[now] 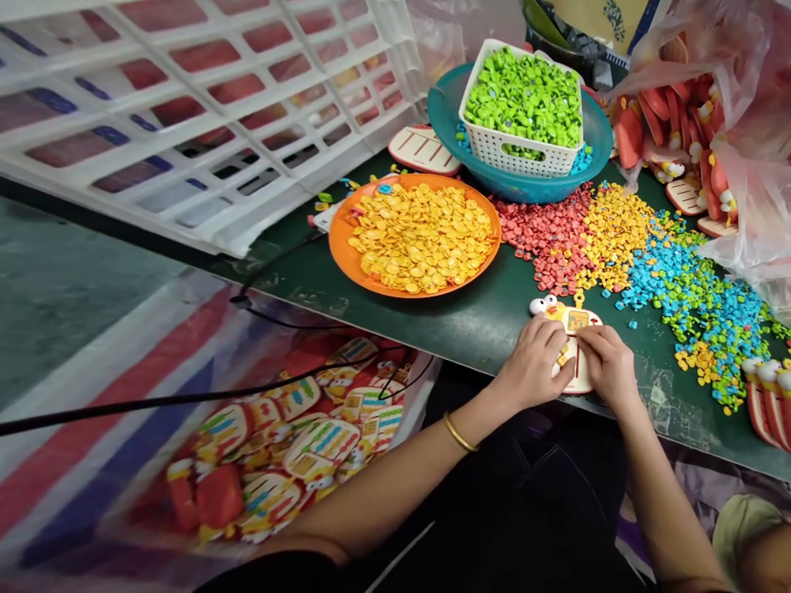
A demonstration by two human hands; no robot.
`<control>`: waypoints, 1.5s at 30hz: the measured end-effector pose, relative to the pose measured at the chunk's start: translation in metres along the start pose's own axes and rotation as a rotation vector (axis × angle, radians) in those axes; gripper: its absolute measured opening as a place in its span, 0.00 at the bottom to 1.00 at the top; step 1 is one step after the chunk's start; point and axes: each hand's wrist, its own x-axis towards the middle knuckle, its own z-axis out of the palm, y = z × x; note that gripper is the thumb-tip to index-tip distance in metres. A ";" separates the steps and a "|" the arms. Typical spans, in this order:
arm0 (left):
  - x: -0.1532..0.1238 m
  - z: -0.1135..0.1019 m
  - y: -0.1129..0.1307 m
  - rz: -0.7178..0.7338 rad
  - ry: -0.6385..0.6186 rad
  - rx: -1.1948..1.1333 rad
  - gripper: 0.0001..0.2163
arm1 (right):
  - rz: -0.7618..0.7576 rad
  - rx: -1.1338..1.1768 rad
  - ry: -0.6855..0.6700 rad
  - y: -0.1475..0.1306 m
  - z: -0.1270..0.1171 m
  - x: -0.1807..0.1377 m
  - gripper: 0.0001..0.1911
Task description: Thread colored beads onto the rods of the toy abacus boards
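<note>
At the table's front edge lies a white toy board (582, 375) with a red rim, bulging eyes, a yellow beak and narrow slots. My left hand (536, 362) is closed over its left side, fingers bent onto its face, with small yellow pieces (562, 354) showing beside the fingers. My right hand (606, 362) is closed at the board's right side, thumb and fingertips pressed together over a slot. Whatever those fingertips pinch is hidden. Just behind the board spread loose red beads (553, 247), yellow beads (611, 231) and blue beads (648, 276).
An orange plate (346, 268) heaped with yellow discs stands left. Behind, a white basket (525, 144) of green pieces sits in a teal basin (451, 115). A white crate (247, 198) leans at left. Finished-looking boards (321, 445) fill a striped bag below. Plastic bags (754, 198) hold toys at right.
</note>
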 end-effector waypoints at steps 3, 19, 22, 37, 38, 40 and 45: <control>-0.002 0.000 -0.001 -0.004 0.001 0.002 0.08 | 0.060 0.004 0.095 0.007 0.005 0.035 0.11; 0.001 -0.004 0.002 -0.012 -0.034 0.000 0.16 | 0.256 0.023 0.099 0.014 -0.011 0.020 0.12; 0.002 -0.004 0.003 -0.021 -0.034 0.015 0.12 | 0.151 -0.128 0.094 0.013 -0.006 0.015 0.14; 0.004 -0.008 -0.004 0.171 -0.189 0.037 0.19 | 0.125 -0.320 0.135 0.043 -0.018 0.065 0.10; 0.005 -0.009 -0.003 0.200 -0.217 0.044 0.19 | 0.126 -0.388 0.093 0.048 -0.018 0.072 0.10; 0.006 -0.009 -0.002 0.212 -0.237 0.048 0.19 | 0.111 -0.475 0.022 0.054 -0.017 0.078 0.12; 0.005 -0.004 0.002 0.131 -0.170 0.059 0.20 | 0.024 -0.497 -0.013 0.060 -0.017 0.067 0.13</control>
